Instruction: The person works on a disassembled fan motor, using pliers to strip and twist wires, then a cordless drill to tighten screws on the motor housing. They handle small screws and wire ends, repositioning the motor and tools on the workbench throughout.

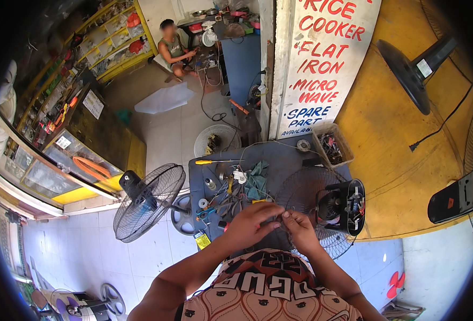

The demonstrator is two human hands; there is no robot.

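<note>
My left hand [253, 222] and my right hand [300, 231] meet fingertip to fingertip over the near edge of a dark blue work table [199, 174]. The fingers of both are pinched together; whatever they hold is too small to make out. Beside my right hand lies an opened fan motor housing [350, 206], its inside parts and wires showing, with a round wire fan guard [300, 187] under it. Left of my left hand are a heap of hand tools [236, 203], blue-handled scissors [205, 212] and a dark green cloth [256, 181].
A yellow-handled screwdriver [204, 162] lies at the table's far left, a bin of small parts [332, 147] at its far right corner. A black stand fan [148, 203] stands left. Another person [173, 51] sits far back, near a white basket [199, 140] on the floor.
</note>
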